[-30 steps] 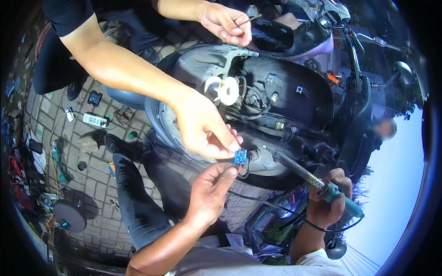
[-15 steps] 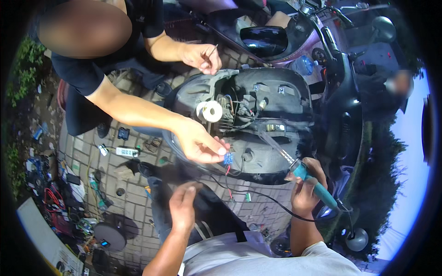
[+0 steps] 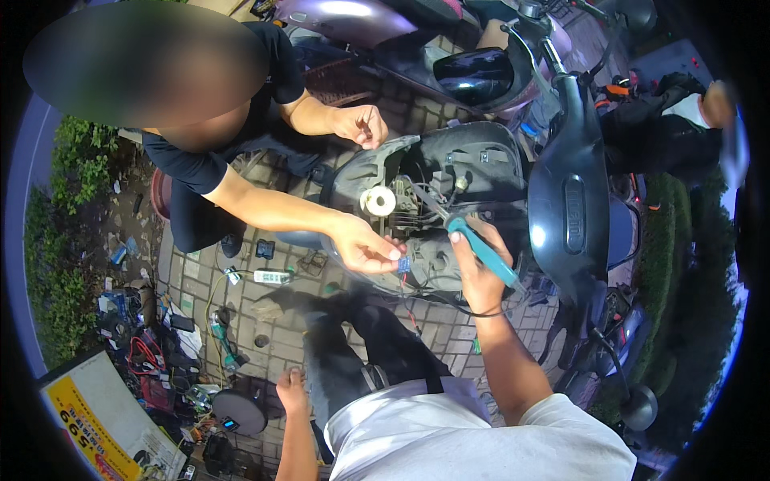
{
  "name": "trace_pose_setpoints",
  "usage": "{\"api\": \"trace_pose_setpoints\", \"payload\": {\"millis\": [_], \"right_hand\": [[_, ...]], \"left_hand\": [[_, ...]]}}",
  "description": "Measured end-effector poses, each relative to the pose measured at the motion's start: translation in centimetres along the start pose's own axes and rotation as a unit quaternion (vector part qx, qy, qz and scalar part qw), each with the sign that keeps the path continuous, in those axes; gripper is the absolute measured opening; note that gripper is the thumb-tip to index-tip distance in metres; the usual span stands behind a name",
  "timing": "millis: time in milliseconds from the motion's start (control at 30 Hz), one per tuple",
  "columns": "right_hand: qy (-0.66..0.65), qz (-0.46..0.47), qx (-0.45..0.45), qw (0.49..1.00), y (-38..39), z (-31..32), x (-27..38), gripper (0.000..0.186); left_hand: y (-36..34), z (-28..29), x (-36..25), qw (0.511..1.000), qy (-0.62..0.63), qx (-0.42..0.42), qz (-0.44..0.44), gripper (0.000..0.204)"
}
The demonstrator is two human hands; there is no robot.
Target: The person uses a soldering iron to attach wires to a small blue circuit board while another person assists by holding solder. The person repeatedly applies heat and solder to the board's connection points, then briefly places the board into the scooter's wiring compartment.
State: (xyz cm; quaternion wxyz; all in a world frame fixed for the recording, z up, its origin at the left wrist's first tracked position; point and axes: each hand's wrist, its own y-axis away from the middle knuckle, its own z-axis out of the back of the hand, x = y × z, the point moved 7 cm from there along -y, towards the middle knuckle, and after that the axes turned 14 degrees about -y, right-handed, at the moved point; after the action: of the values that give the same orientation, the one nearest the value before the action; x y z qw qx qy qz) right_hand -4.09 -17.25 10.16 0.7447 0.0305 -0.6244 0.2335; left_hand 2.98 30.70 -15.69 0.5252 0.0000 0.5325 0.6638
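Note:
A soldering iron (image 3: 484,250) with a teal handle and a dark cord is gripped in my right hand (image 3: 481,276). Its metal end points up and left over the open scooter body (image 3: 457,272). Left of it, a co-worker's hand (image 3: 365,244) pinches a small blue circuit board (image 3: 404,264) with thin red and dark wires hanging below. The co-worker's other hand (image 3: 361,126) is raised beyond the body, its fingers bent together. My left hand (image 3: 293,390) hangs beside my thigh, fingers apart and holding nothing I can see.
A white spool (image 3: 377,201) rests by the exposed wiring. On the brick paving lie a white power strip (image 3: 272,277), a teal-handled tool (image 3: 224,341), a round dark disc (image 3: 239,412) and heaped parts. The scooter's dark front (image 3: 569,208) rises at the right.
My right hand has brought the soldering iron left, over the scooter body and closer to the circuit board. My left hand has dropped down and left. The whole view has shifted.

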Motion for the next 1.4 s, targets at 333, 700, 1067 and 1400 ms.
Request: {"api": "trace_pose_setpoints", "payload": {"millis": [333, 700, 1067, 1400], "right_hand": [[-0.339, -0.159, -0.072, 0.924, 3.0, 2.4, -1.5, 0.024], [-0.523, -0.27, -0.004, 0.809, 6.1, 3.0, -0.8, 0.028], [-0.193, -0.114, 0.325, 0.919, 15.6, -3.8, 4.2, 0.029], [-0.046, -0.087, 0.487, 0.868, 33.4, -24.9, -9.0, 0.023]], "left_hand": [[4.2, 2.1, 12.7, 0.979, 0.029, 0.02, 0.203, 0.019], [4.4, 0.3, 8.8, 0.993, -0.024, 0.005, 0.111, 0.023], [3.0, 3.8, 9.9, 0.958, -0.263, -0.094, 0.07, 0.026], [-1.4, -2.2, 19.1, 0.989, -0.042, -0.014, 0.143, 0.025]]}}
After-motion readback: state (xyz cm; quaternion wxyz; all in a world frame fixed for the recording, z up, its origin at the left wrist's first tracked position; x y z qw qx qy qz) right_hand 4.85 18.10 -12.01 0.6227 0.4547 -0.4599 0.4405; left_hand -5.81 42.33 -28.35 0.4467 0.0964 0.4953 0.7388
